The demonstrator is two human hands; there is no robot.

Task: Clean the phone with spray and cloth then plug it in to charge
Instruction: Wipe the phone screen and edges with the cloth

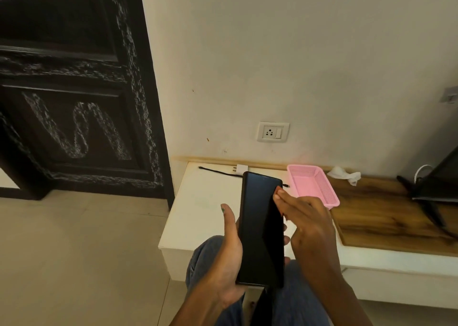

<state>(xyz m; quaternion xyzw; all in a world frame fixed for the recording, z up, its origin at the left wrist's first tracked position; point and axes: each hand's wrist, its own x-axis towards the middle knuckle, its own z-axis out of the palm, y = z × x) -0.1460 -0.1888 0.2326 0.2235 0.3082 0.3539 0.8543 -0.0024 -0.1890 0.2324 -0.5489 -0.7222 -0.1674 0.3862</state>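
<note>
Left hand [229, 249] wrapped around slim black glass phone [261, 229], long axis upright, above the lap. Right hand [306, 223], fingers loosely extended, touching its right edge. Beyond, on white shelf [198, 202]: white plastic charger [241, 170], nearer the left hand.

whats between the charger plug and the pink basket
In the head view, the held phone's top edge fills the gap between the charger plug and the pink basket.
</note>
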